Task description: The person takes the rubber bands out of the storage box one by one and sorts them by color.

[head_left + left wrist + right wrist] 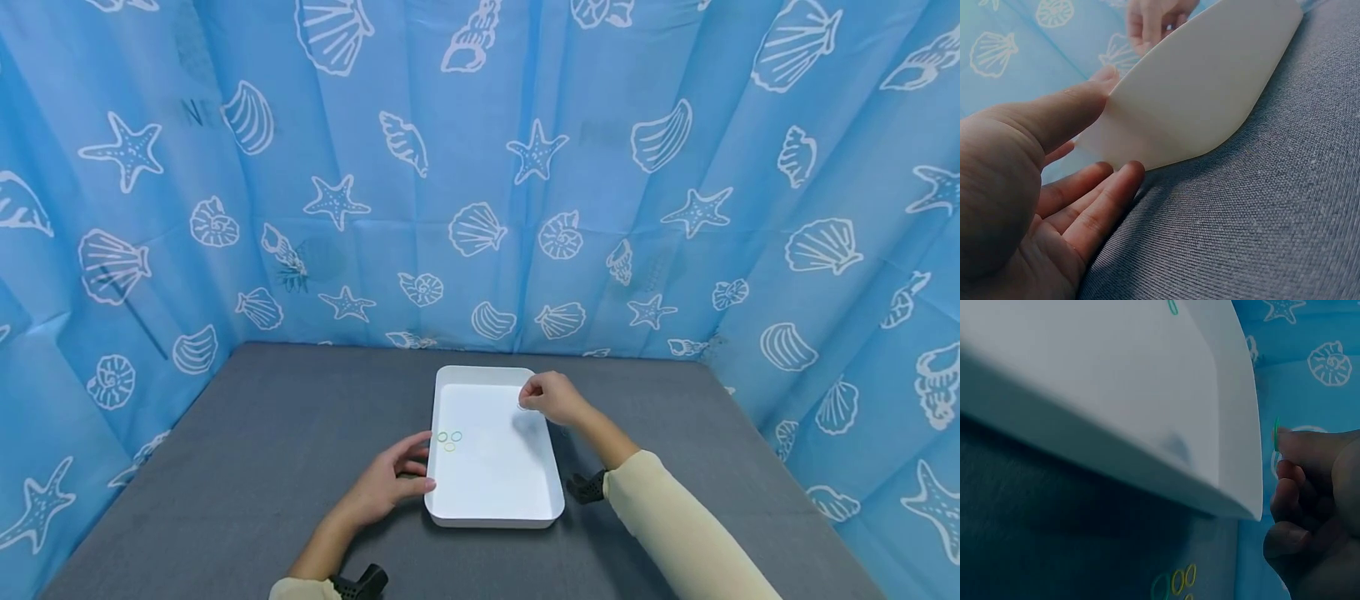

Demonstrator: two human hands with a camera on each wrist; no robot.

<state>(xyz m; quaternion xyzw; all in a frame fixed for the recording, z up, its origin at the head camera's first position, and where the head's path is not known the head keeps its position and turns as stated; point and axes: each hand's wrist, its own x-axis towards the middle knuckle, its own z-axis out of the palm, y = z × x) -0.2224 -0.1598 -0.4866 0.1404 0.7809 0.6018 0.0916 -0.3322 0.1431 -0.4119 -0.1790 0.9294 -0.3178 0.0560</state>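
A white tray (495,492) stands lengthwise on the cloth. My left hand (392,479) is at its left side, thumb and fairly straight fingertips touching the outer wall and rim, as the left wrist view shows. Over the tray's far right corner, my right hand (553,397) pinches a thin green rubber band (1277,434) between thumb and forefinger. The other fingers (1291,506) are curled. Inside the tray, near the left wall, lie three small greenish and yellowish rubber bands (449,447) close together.
More green and yellow rubber bands (1177,581) lie on the dark grey cloth (337,383) outside the tray in the right wrist view. A blue curtain (480,167) with white shells and starfish hangs around the table. Both wrists carry black devices (587,487).
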